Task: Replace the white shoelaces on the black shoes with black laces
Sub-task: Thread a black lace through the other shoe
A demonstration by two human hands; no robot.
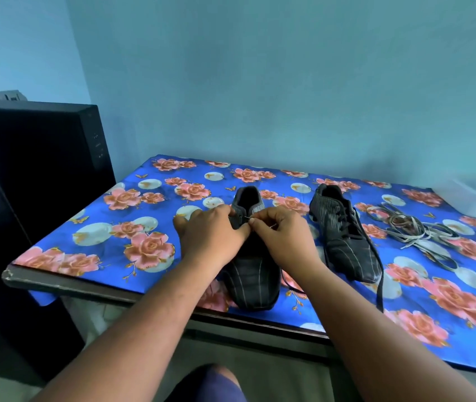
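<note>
Floral table (149, 256): 2 black shoes (252, 274).

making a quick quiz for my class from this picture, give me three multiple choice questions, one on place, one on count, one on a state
1. Where does the pile of white laces lie?
A. right of both shoes
B. between the shoes
C. on the floor

2. How many shoes are on the table?
A. one
B. two
C. three

3. What is the right hand doing?
A. resting flat
B. pinching a black lace tip at the near shoe
C. lifting the far shoe

Answers:
1 A, the pile sits on the cloth past the far shoe.
2 B, only two shoes show.
3 B, its grip closes on the tip beside the left hand.
</note>
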